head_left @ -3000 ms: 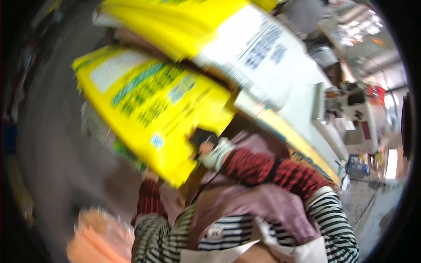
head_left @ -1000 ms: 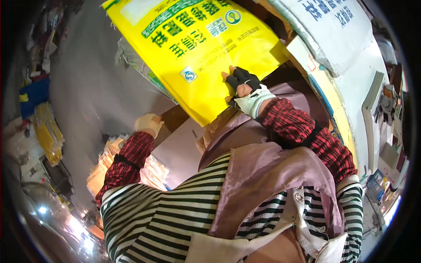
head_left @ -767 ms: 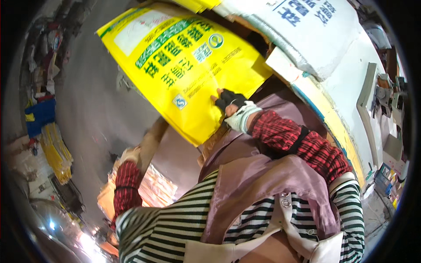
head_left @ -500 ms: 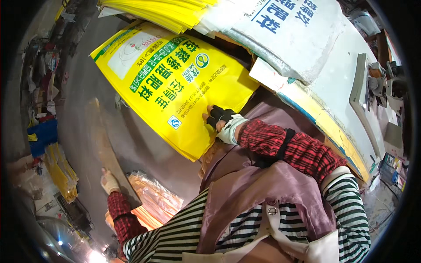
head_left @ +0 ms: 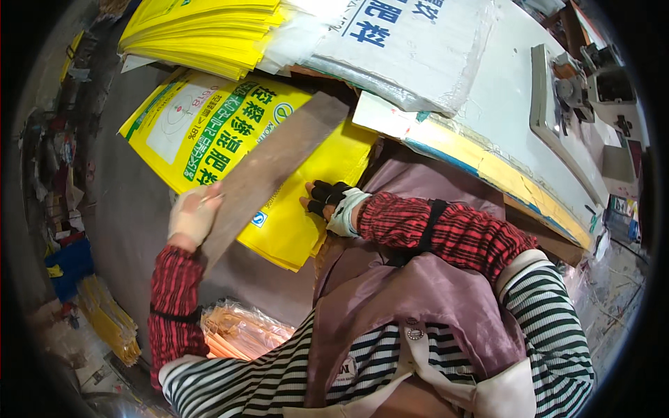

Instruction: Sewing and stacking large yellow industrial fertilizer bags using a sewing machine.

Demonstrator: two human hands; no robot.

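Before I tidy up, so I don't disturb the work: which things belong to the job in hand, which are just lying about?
In use:
Long flat brown strip, held in the left hand
Yellow printed plastic bag, under the right hand

Apparently lying about:
Orange stack in clear plastic
Flat yellow bundle, lower left
Blue cloth-like piece beside it

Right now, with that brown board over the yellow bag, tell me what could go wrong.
The brown board in the left hand crosses the printed front of the yellow bag, so its edge might crease or scuff it.

The right hand, at the bag's near edge, sits close to the board's side and could be knocked if the board swings.

The fanned yellow stack beyond the board's far end looks loosely layered; a bump might make it slide.
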